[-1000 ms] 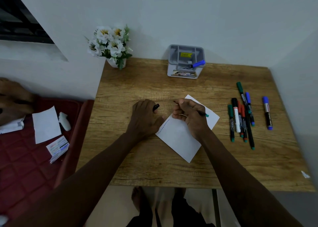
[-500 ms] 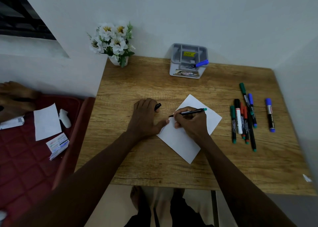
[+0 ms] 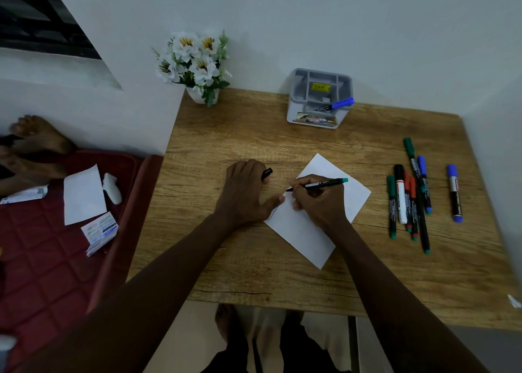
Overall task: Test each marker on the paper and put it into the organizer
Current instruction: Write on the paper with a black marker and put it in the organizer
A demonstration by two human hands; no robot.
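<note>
Both forearms come in from the near edge of the wooden table (image 3: 254, 276) and angle toward its middle, the left one from lower left, the right one from lower right. The right hand (image 3: 320, 204) lies on the sheet of paper (image 3: 306, 238), heel down, with thumb and fingers pinched around a black marker (image 3: 320, 185). The marker lies almost level, its green end pointing right and its tip pointing left, at or just above the paper's left edge; whether it touches cannot be told. A short wavy line runs along that edge. Just left of it, the left hand (image 3: 243, 194) rests palm down on the wood. Its thumb is stretched out to press the paper's edge, and its fingers are curled over a black cap (image 3: 267, 172) that sticks out past the knuckles.

Farther right, well apart from the paper, a bunch of loose markers (image 3: 406, 203) lies side by side on the table in green, black, red and blue, with one blue-capped marker (image 3: 454, 194) lying alone beyond them.

At the far edge, against the wall, stands the grey organizer (image 3: 293, 104), with a blue marker (image 3: 339, 104) leaning out of a front compartment. Left of it, at the table's far corner, is a pot of white flowers (image 3: 195, 61)
</note>
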